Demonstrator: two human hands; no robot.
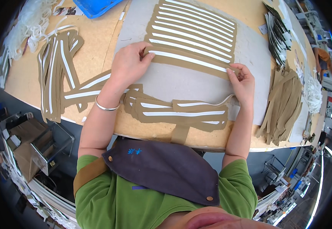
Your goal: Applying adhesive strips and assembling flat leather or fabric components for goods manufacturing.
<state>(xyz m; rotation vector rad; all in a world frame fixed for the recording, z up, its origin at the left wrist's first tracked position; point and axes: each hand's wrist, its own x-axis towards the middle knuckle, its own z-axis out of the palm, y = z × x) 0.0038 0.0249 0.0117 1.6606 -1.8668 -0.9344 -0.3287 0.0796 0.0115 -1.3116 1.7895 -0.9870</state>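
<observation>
A brown fabric strip (pixel 189 62) with a white band along it stretches between my two hands. My left hand (pixel 131 63) pinches its left end between thumb and fingers. At the other end, my right hand (pixel 243 82) grips the strip near its tip. Just beyond it, several matching strips (pixel 192 35) lie overlapped in a slanting row, their white bands showing. Both the row and the held strip are over a grey board (pixel 166 82). Between my forearms, near the table edge, is a loose pile of banded strips (pixel 183 113).
More banded strips (pixel 52 78) are heaped at the left. Plain brown strips (pixel 282 108) lie at the right, with dark strips (pixel 277 38) behind them. A blue tray (pixel 95 8) and bundled white strips (pixel 28 28) are at the far left. The wooden table's front edge (pixel 162 141) is close to me.
</observation>
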